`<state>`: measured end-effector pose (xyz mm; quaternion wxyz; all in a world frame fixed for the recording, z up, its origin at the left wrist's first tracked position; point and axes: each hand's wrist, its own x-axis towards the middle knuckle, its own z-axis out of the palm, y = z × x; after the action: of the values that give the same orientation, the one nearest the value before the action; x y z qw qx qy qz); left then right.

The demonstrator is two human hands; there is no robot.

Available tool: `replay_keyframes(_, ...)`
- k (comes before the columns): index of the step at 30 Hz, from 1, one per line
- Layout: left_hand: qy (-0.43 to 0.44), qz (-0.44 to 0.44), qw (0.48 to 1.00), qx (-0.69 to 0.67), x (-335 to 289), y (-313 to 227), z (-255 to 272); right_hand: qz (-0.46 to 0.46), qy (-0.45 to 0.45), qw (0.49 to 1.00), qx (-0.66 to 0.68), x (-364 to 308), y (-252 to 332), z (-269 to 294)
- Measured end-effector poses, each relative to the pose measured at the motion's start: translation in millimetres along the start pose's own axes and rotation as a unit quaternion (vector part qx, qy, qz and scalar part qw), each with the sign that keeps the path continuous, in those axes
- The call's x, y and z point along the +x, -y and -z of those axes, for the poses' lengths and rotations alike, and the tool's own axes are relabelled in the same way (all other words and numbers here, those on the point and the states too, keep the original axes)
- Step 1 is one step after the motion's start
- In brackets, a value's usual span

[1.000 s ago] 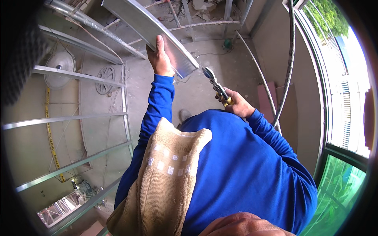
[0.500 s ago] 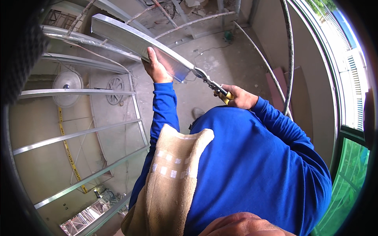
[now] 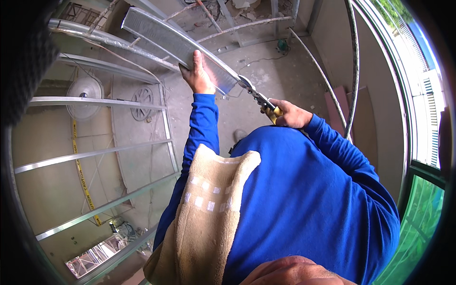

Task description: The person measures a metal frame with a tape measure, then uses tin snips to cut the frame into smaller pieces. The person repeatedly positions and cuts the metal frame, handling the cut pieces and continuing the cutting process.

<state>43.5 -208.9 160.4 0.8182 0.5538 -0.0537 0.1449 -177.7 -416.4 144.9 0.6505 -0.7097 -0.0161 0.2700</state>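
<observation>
My left hand (image 3: 198, 76) is closed around a long metal channel (image 3: 164, 39), thumb on top, near the channel's lower right end. The channel slants up and to the left from there. In my right hand (image 3: 290, 114) is a pair of tin snips (image 3: 259, 98) with yellow and black handles. The snips' jaws meet the near end of the channel; I cannot tell how far they bite into it. Both arms wear blue sleeves, and a tan towel (image 3: 209, 204) hangs over my left shoulder.
Metal studs (image 3: 95, 159) form a frame at left, with a round fan (image 3: 84, 97) beyond them. Scaffold tubes (image 3: 354, 71) stand at right, before a window (image 3: 422, 85). Yellow caution tape (image 3: 80, 175) hangs at left. A green object with a cord (image 3: 282, 45) sits on the far floor.
The channel has shifted slightly right and tipped, showing more of its inner face. Both hands keep their hold, and the right hand's fingers sit closer round the snips' handles.
</observation>
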Motion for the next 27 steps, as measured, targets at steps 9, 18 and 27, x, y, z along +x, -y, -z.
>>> replay_keyframes(9,-0.008,0.002,1.0,0.011,-6.1,2.0,4.0,-0.009,0.003,1.0,-0.005,4.7,-6.0,-1.5)
replay_keyframes(18,-0.028,0.053,0.998,-0.009,-11.9,12.1,15.2,-0.026,0.016,0.999,0.028,3.9,-5.6,-2.5)
replay_keyframes(27,-0.021,-0.083,0.983,0.16,-18.3,9.8,13.7,-0.045,0.015,0.998,0.033,5.2,-10.0,-5.4)
